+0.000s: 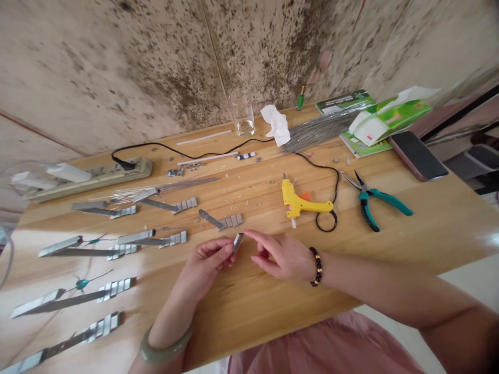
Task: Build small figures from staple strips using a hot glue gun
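My left hand point(206, 262) pinches a small grey metal strip piece point(237, 242) between thumb and fingers, just above the wooden table point(249, 301). My right hand point(281, 254), with a beaded bracelet at the wrist, is right next to it, its index finger stretched toward the piece and the other fingers loosely curled; it holds nothing. A finished folded silver strip point(220, 222) lies just beyond my hands. A yellow glue gun point(302, 204) lies on its side behind my right hand.
Several folded silver strips point(78, 296) lie in rows at the left. Teal pliers point(374, 200), a phone point(418, 155), a green tissue box point(390, 119), a wire bundle point(319, 130), a glass point(241, 114) and a power strip point(89, 176) sit farther back.
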Demonstrator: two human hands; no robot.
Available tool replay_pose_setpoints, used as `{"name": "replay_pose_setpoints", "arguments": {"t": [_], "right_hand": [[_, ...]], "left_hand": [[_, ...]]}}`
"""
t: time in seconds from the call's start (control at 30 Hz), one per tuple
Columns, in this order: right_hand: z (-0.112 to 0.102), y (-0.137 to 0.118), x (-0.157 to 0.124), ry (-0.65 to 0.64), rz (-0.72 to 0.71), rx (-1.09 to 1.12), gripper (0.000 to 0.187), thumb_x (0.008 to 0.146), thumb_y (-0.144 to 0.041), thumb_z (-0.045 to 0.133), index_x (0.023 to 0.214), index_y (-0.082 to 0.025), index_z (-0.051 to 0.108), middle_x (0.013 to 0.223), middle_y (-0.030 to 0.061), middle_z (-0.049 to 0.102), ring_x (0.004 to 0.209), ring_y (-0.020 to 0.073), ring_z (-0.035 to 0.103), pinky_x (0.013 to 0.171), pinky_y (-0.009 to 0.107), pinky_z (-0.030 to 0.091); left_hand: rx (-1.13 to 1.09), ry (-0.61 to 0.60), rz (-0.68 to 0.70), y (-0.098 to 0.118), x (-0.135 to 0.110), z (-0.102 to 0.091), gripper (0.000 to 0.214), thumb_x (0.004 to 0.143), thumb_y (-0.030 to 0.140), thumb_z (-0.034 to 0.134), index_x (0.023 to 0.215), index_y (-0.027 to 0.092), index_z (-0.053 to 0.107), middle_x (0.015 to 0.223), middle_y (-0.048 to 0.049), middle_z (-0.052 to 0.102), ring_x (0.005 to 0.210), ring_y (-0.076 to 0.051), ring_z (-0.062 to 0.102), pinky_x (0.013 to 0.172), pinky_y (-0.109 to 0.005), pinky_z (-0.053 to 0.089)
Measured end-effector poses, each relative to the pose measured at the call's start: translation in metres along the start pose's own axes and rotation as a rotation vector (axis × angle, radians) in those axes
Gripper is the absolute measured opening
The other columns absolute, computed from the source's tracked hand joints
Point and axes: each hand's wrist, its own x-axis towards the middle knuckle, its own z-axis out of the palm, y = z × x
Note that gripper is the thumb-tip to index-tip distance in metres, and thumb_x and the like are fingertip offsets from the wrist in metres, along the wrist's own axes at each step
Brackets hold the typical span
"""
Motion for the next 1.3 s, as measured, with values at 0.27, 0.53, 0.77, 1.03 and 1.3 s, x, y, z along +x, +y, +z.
{"name": "replay_pose_setpoints", "arguments": {"t": [0.27, 0.53, 0.77, 1.03, 1.3], "right_hand": [[-0.002, 0.000, 0.000, -0.025, -0.018, -0.024, 0.047, 0.092, -0.025, 0.045, 0.135, -0.011, 0.034, 0.078, 0.0005, 0.066, 0.063, 0.0123, 0.059, 0.059, 0.024, 0.043], [0.000, 0.001, -0.001, -0.023, -0.019, -0.024, 0.049, 0.092, -0.026, 0.046, 0.137, -0.014, 0.031, 0.080, 0.0012, 0.066, 0.067, 0.0136, 0.060, 0.061, 0.025, 0.043], [0.003, 0.002, -0.004, 0.019, -0.003, 0.018, 0.056, 0.093, -0.025, 0.044, 0.142, -0.015, 0.020, 0.074, -0.0020, 0.064, 0.056, 0.0115, 0.055, 0.055, 0.024, 0.040], [0.004, 0.005, -0.004, 0.085, 0.070, 0.123, 0.058, 0.091, -0.024, 0.048, 0.141, -0.017, 0.022, 0.079, -0.0013, 0.062, 0.058, 0.0106, 0.053, 0.058, 0.023, 0.044], [0.002, 0.006, 0.000, 0.109, 0.041, -0.012, 0.058, 0.087, -0.013, 0.048, 0.140, -0.020, 0.024, 0.099, 0.0060, 0.059, 0.086, 0.0182, 0.056, 0.080, 0.036, 0.050]], "left_hand": [[-0.015, 0.018, -0.023, 0.003, -0.001, 0.002, 0.025, 0.063, 0.038, 0.079, 0.069, 0.015, 0.070, 0.059, -0.0019, 0.061, 0.053, -0.011, 0.052, 0.050, -0.022, 0.042], [-0.074, 0.004, -0.054, 0.003, -0.002, 0.004, 0.025, 0.062, 0.036, 0.080, 0.069, 0.014, 0.071, 0.058, -0.0013, 0.062, 0.054, -0.009, 0.052, 0.052, -0.019, 0.041], [0.018, 0.037, 0.034, -0.002, 0.000, 0.001, 0.027, 0.063, 0.036, 0.080, 0.081, 0.017, 0.073, 0.063, -0.0009, 0.065, 0.056, -0.009, 0.054, 0.055, -0.020, 0.044], [0.845, 0.195, 0.669, -0.003, 0.003, 0.007, 0.013, 0.082, 0.023, 0.061, 0.091, 0.020, 0.071, 0.085, -0.0043, 0.066, 0.079, -0.015, 0.060, 0.070, -0.027, 0.048], [1.085, 0.162, 0.771, -0.011, 0.006, 0.003, 0.014, 0.086, 0.024, 0.057, 0.089, 0.019, 0.069, 0.087, -0.0055, 0.066, 0.080, -0.017, 0.061, 0.072, -0.030, 0.050]]}}
